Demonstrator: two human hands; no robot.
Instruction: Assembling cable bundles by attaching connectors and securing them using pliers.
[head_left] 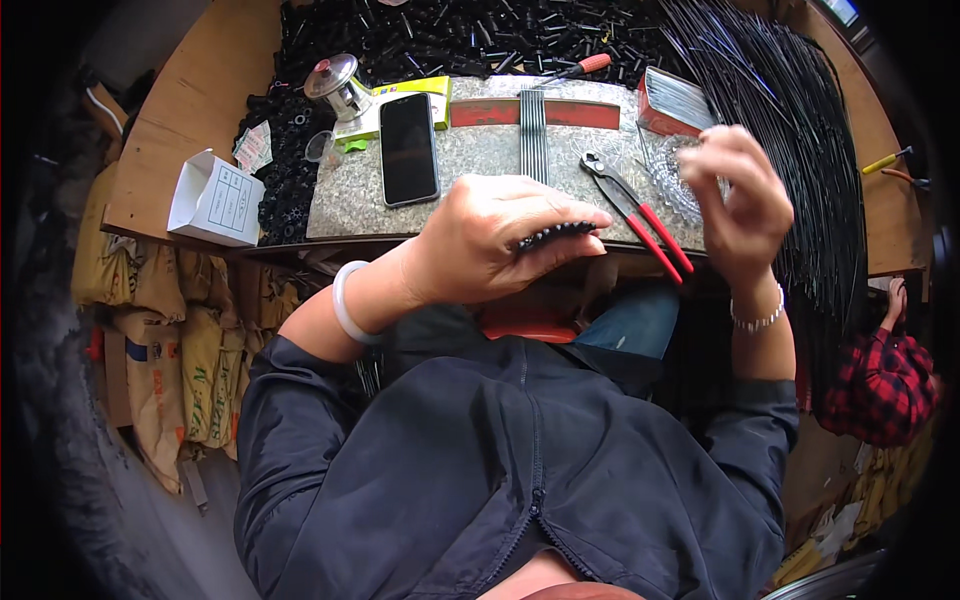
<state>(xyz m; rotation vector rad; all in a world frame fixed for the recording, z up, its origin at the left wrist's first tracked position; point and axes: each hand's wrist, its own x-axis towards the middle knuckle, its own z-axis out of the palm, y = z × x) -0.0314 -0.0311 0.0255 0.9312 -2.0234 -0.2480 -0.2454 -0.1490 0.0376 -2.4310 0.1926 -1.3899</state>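
Observation:
My left hand is closed above the front edge of the work surface, gripping a flat row of small black pieces whose ends show between thumb and fingers. Thin grey metal rods lie side by side on the surface and run behind this hand; whether they join the black pieces is hidden. My right hand is raised on the right, fingers bent toward the thumb in a pinch. Anything between its fingertips is too small to make out. Beside it are a clear plastic dish and pincers with red handles.
A phone, a white carton and a lidded metal pot stand left. Behind lie a red-handled screwdriver and heaped black parts. A box of thin pins and long black rods lie right. Another person's checked sleeve shows far right.

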